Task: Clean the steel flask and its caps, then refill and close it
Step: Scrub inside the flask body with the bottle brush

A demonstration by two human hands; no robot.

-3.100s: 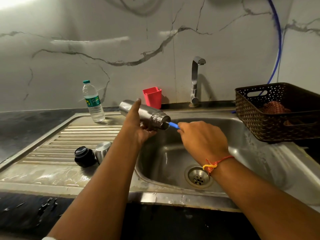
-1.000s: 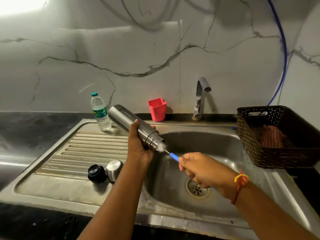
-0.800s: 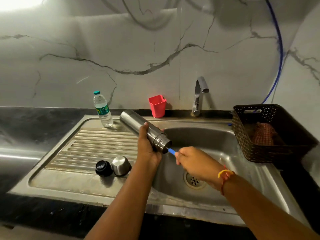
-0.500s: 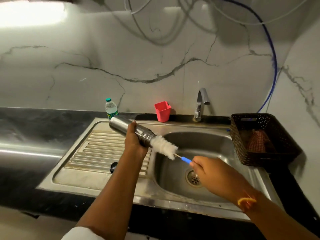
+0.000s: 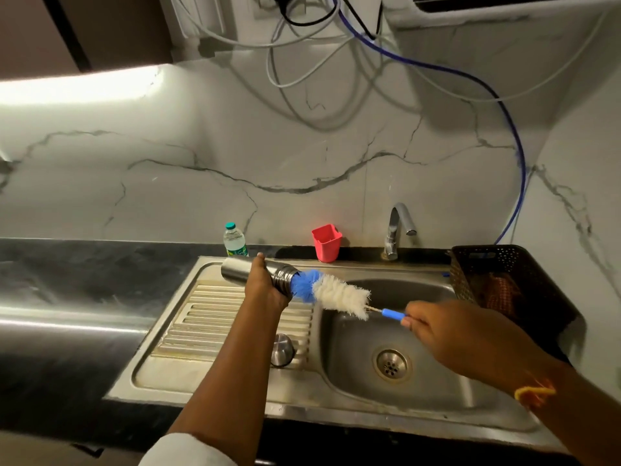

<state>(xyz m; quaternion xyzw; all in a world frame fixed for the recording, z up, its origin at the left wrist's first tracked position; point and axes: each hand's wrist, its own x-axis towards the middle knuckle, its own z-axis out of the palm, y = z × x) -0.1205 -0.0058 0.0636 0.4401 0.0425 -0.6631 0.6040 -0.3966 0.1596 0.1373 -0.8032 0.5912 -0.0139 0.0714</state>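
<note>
While L hand point(image 5: 265, 287) grips flask point(image 5: 235, 269), R hand point(image 5: 447, 331) pinches brush point(image 5: 339, 294), tip at mouth

A left hand point(image 5: 265, 284) grips a steel flask point(image 5: 235, 268) lying sideways over a sink point(image 5: 437, 395). The right hand point(image 5: 450, 334) holds a bottle brush point(image 5: 339, 294), its blue bristles at the flask's mouth.

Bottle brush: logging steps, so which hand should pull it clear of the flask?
Right hand: it grips the blue handle of the blue-and-white bristle brush; the left hand holds the cylindrical steel flask.
</note>
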